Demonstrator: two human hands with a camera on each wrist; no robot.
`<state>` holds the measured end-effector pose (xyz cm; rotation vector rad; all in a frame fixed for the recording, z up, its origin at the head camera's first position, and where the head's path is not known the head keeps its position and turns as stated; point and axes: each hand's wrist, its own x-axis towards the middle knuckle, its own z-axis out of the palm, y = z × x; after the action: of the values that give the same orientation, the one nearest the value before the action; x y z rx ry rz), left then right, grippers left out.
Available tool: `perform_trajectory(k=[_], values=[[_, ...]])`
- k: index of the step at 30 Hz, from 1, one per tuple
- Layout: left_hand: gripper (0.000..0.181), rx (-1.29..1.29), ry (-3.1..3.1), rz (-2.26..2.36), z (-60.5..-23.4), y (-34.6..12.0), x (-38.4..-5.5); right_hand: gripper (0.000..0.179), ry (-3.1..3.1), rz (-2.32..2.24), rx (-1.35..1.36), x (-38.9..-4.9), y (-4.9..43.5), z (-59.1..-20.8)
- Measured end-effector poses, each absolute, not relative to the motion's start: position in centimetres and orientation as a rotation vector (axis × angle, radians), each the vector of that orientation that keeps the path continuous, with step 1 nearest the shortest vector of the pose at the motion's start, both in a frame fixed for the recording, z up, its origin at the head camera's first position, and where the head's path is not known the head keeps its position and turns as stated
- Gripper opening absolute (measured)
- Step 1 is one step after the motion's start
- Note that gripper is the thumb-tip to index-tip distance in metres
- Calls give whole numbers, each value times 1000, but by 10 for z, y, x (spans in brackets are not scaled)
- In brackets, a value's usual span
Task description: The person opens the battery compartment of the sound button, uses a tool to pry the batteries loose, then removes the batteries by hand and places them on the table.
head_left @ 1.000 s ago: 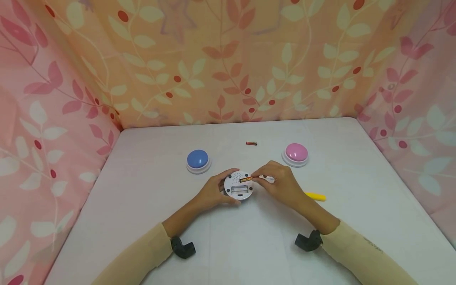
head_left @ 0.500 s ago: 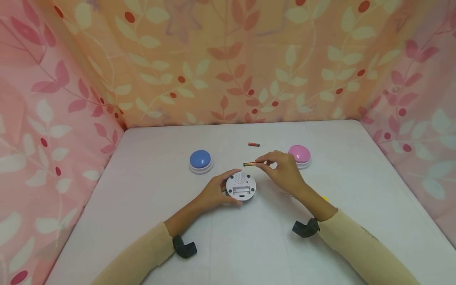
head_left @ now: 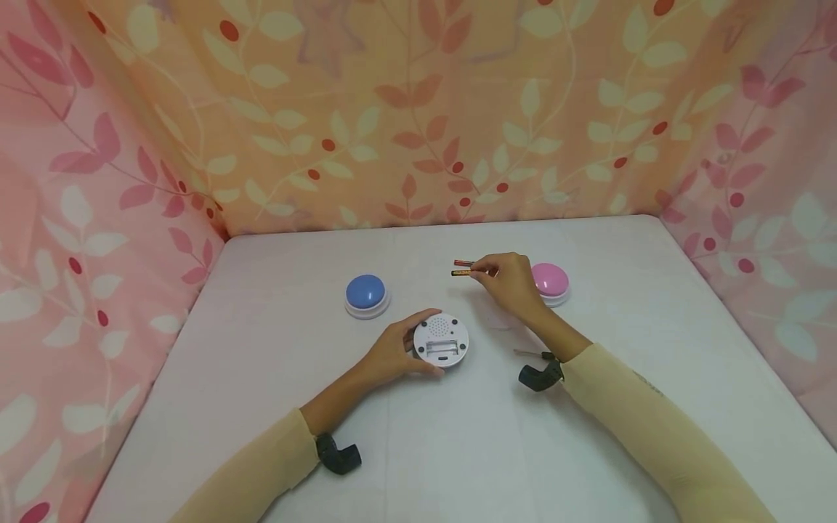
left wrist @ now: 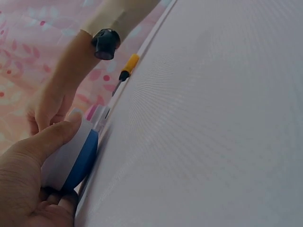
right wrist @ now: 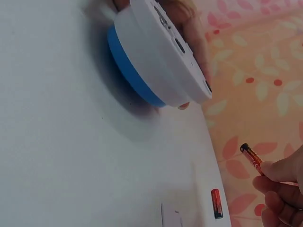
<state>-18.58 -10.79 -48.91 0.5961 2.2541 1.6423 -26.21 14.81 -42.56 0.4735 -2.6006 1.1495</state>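
My left hand (head_left: 391, 352) grips a round white push-button device (head_left: 437, 329) by its side, bottom face up. Its rectangular battery compartment, speaker holes and dark feet show. In the left wrist view the blue dome (left wrist: 84, 161) faces down toward the table. My right hand (head_left: 511, 282) pinches a small cylindrical battery (head_left: 461, 273) between thumb and fingertips, above the far part of the table. Just beyond it lies a second battery (head_left: 462, 263), red and black, which the right wrist view shows on the cloth.
A blue button (head_left: 366, 292) stands left of the device, and a pink button (head_left: 551, 280) behind my right wrist. A yellow-handled screwdriver (left wrist: 130, 66) lies under my right forearm. A small pale flat cover (right wrist: 171, 216) lies on the white table (head_left: 294, 378).
My right hand has moved from over the device to the far side of the table, carrying the battery beside the other one. The left hand and the device stay in place.
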Motion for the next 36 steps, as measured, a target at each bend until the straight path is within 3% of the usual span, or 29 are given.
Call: perform_trajectory(k=[14,36], values=[[105,587,2255,1664,-488,-111,-183,9,-2713,1137,401,-299,143,-446],[105,598,2261,1667,-491,-110,-184,7,-2760,1104,345,-317,142,-459]])
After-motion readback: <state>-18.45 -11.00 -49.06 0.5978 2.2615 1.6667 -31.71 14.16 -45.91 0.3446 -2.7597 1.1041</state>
